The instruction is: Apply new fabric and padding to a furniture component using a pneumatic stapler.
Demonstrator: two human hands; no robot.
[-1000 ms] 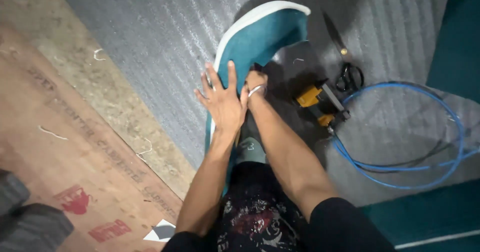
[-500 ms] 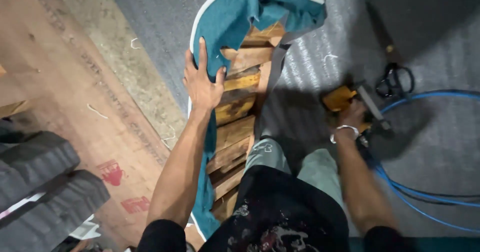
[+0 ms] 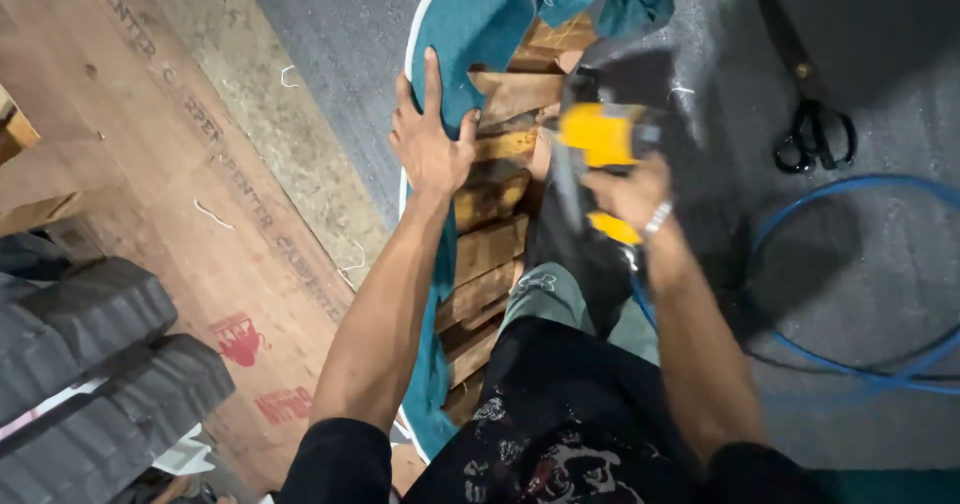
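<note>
There is a single view, from a camera worn on the person's head. It looks steeply down along the person's own body, so the dark printed shirt point(image 3: 560, 434) and both forearms enter from the bottom edge and run up toward the middle of the frame. The camera sits close: the left hand point(image 3: 430, 144) and the right hand point(image 3: 630, 194) fill the centre, with the teal fabric point(image 3: 500, 14) cut off by the top edge. The floor point(image 3: 330, 84) spreads beneath, grey carpet point(image 3: 880, 274) to the right and brown sheets point(image 3: 130, 164) to the left. The picture is slightly tilted, and the yellow tool point(image 3: 600, 134) is blurred. No second view shares the scene.
</note>
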